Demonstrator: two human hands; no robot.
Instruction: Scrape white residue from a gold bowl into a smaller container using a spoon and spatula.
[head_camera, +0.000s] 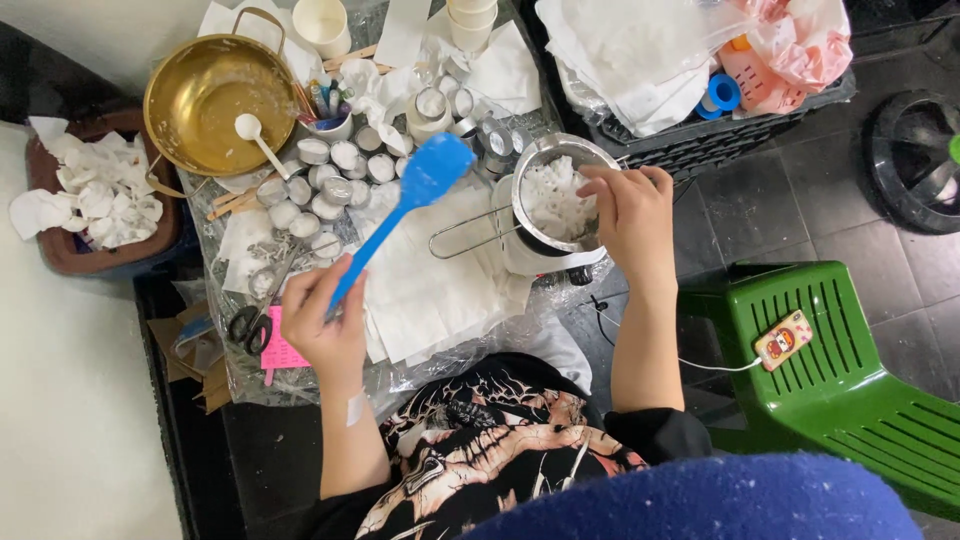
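Note:
My left hand (322, 318) grips the handle of a blue spatula (410, 202), its blade raised over the small table. My right hand (632, 215) rests on the right rim of a steel pot (530, 175) filled with white wax pieces; its fingers pinch at the rim or the contents, I cannot tell which. The pot's wire handle (468, 238) points left, and the pot sits on a white base. White paper sheets (440, 290) cover the plastic-wrapped table beneath both hands.
A brass bowl (200, 110) holding a white spoon (256, 136) stands far left, with several small metal cups (318, 185) beside it. Scissors (248, 322) and a pink card lie at left. A green stool (850, 370) holds a phone (783, 339). A black crate (700, 140) holds paper.

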